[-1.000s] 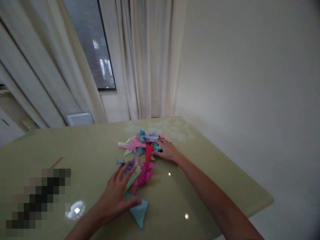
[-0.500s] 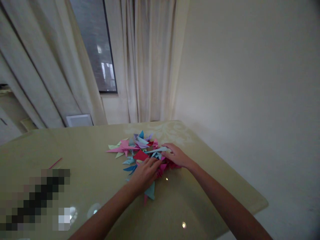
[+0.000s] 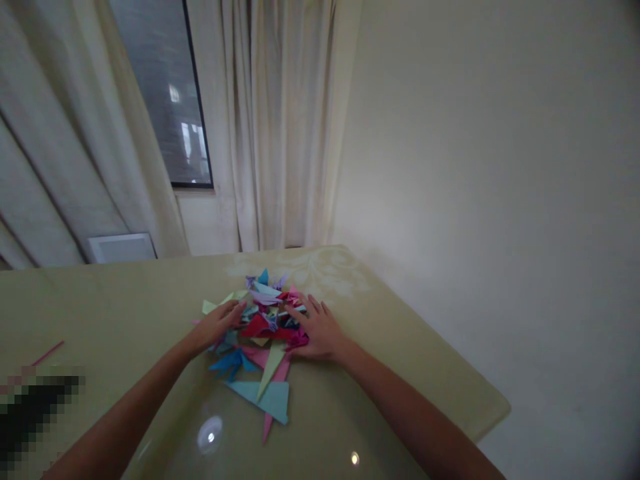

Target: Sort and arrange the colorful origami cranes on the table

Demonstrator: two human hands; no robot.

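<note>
A heap of folded coloured paper pieces (image 3: 263, 313), pink, red, blue, green and purple, lies in the middle of a glossy yellow-green table (image 3: 125, 307). My left hand (image 3: 216, 325) rests on the heap's left side with the fingers laid flat over the papers. My right hand (image 3: 317, 329) lies on the heap's right side, fingers spread and pressing on the pieces. A large light-blue triangle (image 3: 267, 397) and a pale green strip (image 3: 270, 365) stick out toward me, with a blue folded piece (image 3: 230, 360) beside them.
A thin pink strip (image 3: 47, 352) lies on the table at the far left. The table's right edge (image 3: 480, 380) runs close to a plain wall. Curtains (image 3: 260, 127) and a dark window (image 3: 160, 93) stand behind the table. A blurred patch covers the lower left.
My left hand moved from the heap's near side to its left side. The right hand shifted slightly toward me. The papers were pushed closer together, and the view turned a little to the right.
</note>
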